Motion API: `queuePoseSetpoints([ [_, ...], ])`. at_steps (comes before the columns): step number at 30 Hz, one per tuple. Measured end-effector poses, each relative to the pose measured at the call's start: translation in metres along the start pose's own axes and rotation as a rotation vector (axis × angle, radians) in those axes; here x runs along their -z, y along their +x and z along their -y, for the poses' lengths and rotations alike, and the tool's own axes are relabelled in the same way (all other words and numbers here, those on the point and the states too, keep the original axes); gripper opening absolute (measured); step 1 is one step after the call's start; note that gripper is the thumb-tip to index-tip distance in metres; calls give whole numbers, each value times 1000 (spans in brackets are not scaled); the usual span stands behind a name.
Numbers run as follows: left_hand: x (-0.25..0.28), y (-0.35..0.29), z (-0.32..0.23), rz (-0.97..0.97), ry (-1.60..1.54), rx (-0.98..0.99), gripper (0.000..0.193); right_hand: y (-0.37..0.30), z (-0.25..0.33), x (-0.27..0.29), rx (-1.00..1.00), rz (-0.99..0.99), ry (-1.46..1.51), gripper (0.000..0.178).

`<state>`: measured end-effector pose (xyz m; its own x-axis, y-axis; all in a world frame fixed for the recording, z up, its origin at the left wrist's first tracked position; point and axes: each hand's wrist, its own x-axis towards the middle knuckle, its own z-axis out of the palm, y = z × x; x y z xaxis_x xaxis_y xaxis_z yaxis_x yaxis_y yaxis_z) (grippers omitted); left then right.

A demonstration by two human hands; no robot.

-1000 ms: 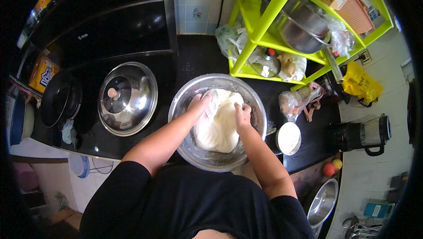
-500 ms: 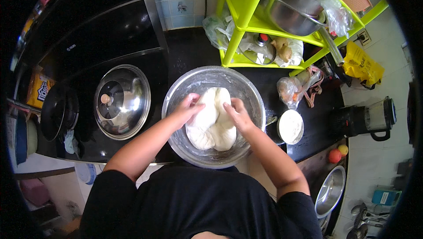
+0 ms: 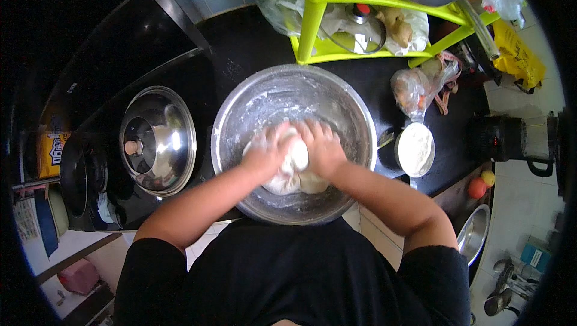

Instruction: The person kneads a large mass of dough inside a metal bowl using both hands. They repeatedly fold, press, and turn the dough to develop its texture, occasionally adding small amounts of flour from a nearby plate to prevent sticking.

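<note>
A lump of white dough (image 3: 281, 185) lies in a wide metal bowl (image 3: 294, 207) right in front of me. Flour streaks the bowl's inner wall. My left hand (image 3: 270, 149) is curled over the dough's left part, its fingers somewhat blurred. From the right, my right hand (image 3: 322, 148) bears down on the dough with its fingers bent over the far side. Both hands grip the dough, and a folded bulge of it shows between them. The palms and the dough beneath them are hidden.
Left of the bowl lies a domed metal lid (image 3: 159, 142). A green shelf rack (image 3: 309, 31) stands behind the bowl. To the right are a small bowl of white flour (image 3: 415, 150), a plastic bag (image 3: 415, 90), a blender (image 3: 511, 139) and a metal basin (image 3: 475, 234).
My hands have moved from the dough's far sides to on top of it, closer together. The dough is folded and shorter than before. The whole view has shifted slightly.
</note>
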<state>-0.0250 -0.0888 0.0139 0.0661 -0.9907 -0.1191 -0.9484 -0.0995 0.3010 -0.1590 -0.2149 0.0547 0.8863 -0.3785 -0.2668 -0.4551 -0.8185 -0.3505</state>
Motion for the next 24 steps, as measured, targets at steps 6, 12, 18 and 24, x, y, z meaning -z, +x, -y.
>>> queuePoseSetpoints([
  [6, 13, 57, 40, 20, -68, 233, 92, 71, -18, 9, -96, 27, -7, 60],
  [12, 10, 64, 36, -69, -75, 343, 86, 82, -29, -4, -221, -98, 39, 48],
  [18, 92, -7, -4, 163, -495, 195, 107, -15, 1, 56, -70, 209, 268, 108],
  [24, 43, -28, -40, 266, -131, 267, 119, -45, 32, 35, -178, 345, 5, 118],
])
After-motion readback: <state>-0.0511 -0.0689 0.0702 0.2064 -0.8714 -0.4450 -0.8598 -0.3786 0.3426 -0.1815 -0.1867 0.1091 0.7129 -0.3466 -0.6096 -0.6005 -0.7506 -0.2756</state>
